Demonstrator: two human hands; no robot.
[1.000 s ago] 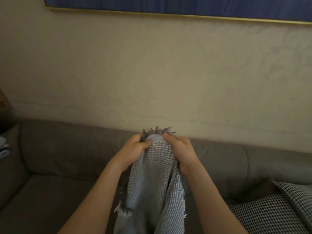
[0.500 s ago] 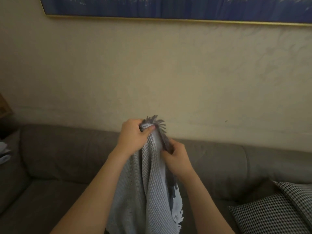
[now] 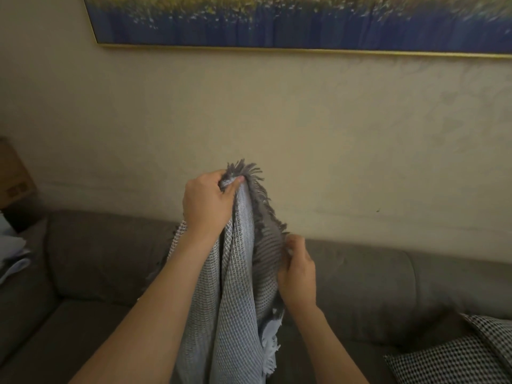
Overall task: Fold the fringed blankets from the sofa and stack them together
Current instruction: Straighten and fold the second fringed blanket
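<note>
A grey-blue waffle-knit fringed blanket (image 3: 238, 295) hangs in front of me above the brown sofa (image 3: 88, 261). My left hand (image 3: 206, 202) grips its top corner, where dark fringe sticks up. Lower and to the right, my right hand (image 3: 297, 275) pinches the fringed edge of the same blanket. The cloth drapes down between my forearms and runs out of the bottom of the frame. A pale fringe shows at its lower right edge.
A black-and-white houndstooth cushion (image 3: 454, 356) lies on the sofa at the lower right. Pale blue cloth (image 3: 12, 259) rests on the left armrest. A gold-framed painting (image 3: 304, 23) hangs on the beige wall above. A wooden object (image 3: 13, 176) stands at far left.
My left hand has risen with the blanket's corner. My right hand has slid down and rightward along the fringed edge, spreading the two hands apart. The view has tilted upward.
</note>
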